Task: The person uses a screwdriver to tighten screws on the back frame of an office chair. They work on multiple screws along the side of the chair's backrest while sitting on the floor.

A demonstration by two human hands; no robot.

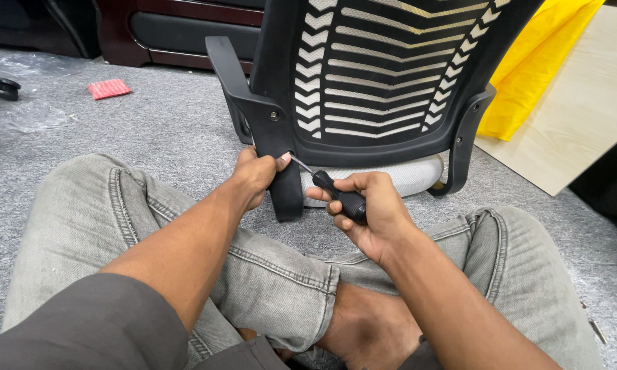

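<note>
Hands (257, 175) (367, 212) drive screwdriver (339, 193) into chair bracket (281, 164), red packet (109, 88) well apart.

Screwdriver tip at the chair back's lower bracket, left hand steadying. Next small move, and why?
Probably turn the screwdriver with the right hand: its tip already sits at the black bracket under the chair back, and the left hand braces that bracket. The screw itself is hidden.
</note>
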